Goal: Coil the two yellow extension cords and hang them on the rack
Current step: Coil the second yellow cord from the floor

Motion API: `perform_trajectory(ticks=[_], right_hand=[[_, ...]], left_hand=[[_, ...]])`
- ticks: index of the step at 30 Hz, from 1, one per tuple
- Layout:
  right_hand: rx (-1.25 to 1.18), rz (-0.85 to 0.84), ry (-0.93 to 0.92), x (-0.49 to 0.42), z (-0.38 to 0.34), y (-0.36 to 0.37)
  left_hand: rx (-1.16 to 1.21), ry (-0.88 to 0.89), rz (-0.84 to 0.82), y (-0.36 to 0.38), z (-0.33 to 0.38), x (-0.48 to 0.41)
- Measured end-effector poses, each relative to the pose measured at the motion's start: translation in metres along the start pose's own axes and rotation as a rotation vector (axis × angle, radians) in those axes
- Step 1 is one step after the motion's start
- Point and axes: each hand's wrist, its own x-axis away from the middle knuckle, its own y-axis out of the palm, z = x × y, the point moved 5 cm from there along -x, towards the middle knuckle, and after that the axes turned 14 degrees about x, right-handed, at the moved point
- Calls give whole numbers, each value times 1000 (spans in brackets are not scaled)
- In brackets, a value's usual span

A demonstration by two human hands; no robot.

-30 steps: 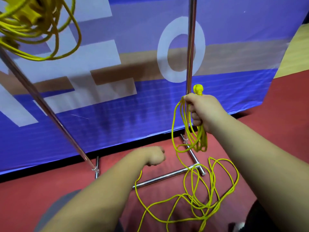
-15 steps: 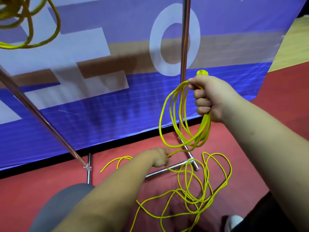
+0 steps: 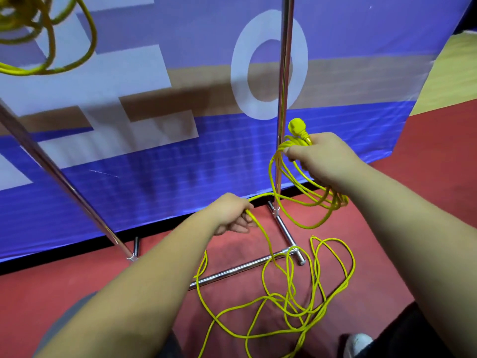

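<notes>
My right hand [image 3: 320,158] grips several loops of a yellow extension cord [image 3: 304,220] at the right of the view, with the cord's yellow plug [image 3: 296,127] sticking up beside my thumb. From those loops the cord runs left to my left hand [image 3: 232,215], which pinches a strand of it. The loose rest of this cord lies tangled on the red floor [image 3: 426,182] below. A second yellow cord [image 3: 49,45] hangs coiled at the top left, by the metal rack [image 3: 284,73].
The rack's chrome uprights and base bars [image 3: 232,272] stand on the floor in front of me, with cord lying across them. A blue, white and tan banner [image 3: 154,164] closes off the back. My shoe [image 3: 358,342] shows at the bottom right.
My left hand has risen with a strand of cord toward the right hand. My right hand has turned so the plug shows more. The loops hang lower at the right.
</notes>
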Motion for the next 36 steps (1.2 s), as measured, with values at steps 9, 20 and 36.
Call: perform_trajectory(ticks=[9, 20, 36], right_hand=[[195, -4, -146, 9, -9, 49], [-552, -358, 28, 38, -15, 142], [-605, -338, 70, 64, -38, 139]], left_hand=[[876, 35, 1, -8, 89, 73], [1054, 16, 107, -24, 92, 107], [612, 50, 241, -60, 70, 114]])
